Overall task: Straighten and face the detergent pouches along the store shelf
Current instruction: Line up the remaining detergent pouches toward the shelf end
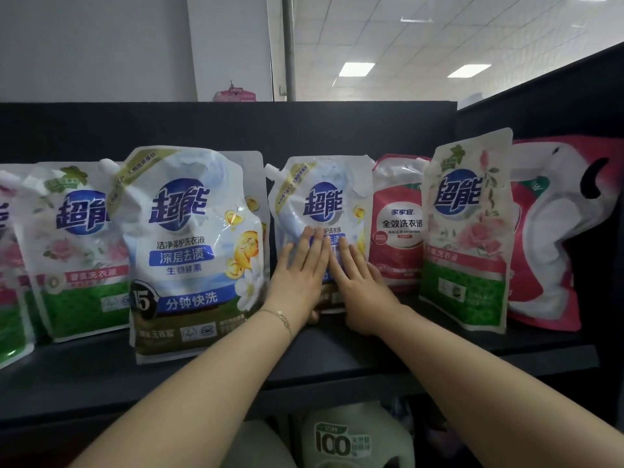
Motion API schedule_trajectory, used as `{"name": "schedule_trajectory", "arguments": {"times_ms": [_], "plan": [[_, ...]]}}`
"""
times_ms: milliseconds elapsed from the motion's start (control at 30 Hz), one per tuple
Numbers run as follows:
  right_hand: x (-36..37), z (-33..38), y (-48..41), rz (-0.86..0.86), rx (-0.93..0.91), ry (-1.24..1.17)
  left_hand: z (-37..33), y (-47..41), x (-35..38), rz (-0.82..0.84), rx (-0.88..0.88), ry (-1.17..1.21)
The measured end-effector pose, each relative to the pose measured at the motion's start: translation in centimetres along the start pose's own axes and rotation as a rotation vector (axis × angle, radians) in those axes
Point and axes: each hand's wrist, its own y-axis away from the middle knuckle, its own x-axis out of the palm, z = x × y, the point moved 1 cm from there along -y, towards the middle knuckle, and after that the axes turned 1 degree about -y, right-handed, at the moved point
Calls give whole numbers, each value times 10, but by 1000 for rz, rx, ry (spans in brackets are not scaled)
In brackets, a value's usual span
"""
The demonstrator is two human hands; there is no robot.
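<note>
- Both hands are on the middle blue pouch (320, 197). It is a soft, liquid-filled bag, so a hard shove on its face could fold it or tip it towards the back panel rather than square it up.
- It's tight on the right side. The red pouch (398, 224) stands just beside it and partly tucked behind, so a sideways nudge could drag that one askew.
- The big blue pouch (189, 238) on the left sits further forward on the shelf (337, 359) and close by. Bumping its edge could turn its face off line.
- Further right, the green rose pouch (466, 231) leans a little and the pink pouch (557, 231) looks slumped. My guess is that a jolt along the row could bring either one down.
- The left hand (300, 268) is spread flat with its fingers straight, pressing the lower left of the pouch front. Its thumb seems to sit at the bottom edge, though I can't be sure.
- The right hand (361, 285) is also flat with extended fingers, lying on the lower right of the same face. The two hands' fingertips almost meet over the blue label band.
- Neither hand is curled round anything. Both are open palms against the pouch.
- The pouch stands upright in mid-row with its logo facing out, set back from the shelf lip, directly ahead of both palms.
- The top half and the spout corner show clear above the fingers.
</note>
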Motion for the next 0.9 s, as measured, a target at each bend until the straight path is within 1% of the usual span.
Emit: {"name": "schedule_trajectory", "arguments": {"times_ms": [167,400,667,767,833,900], "plan": [[0,-6,-9,-16,1,6,-5,-13,9,25,-32,-12],[12,0,-29,-79,18,57,12,-28,26,37,-39,-18],[7,2,-28,-35,15,68,8,-24,19,47,-64,-1],[-4,0,-21,-3,5,5,-6,-20,3,-5,-107,32],[-14,-2,-16,-53,8,-51,-11,-21,-8,-53,-81,24],[-25,-6,-7,-168,-2,-23,-9,-22,-13,-97,-5,14]]}}
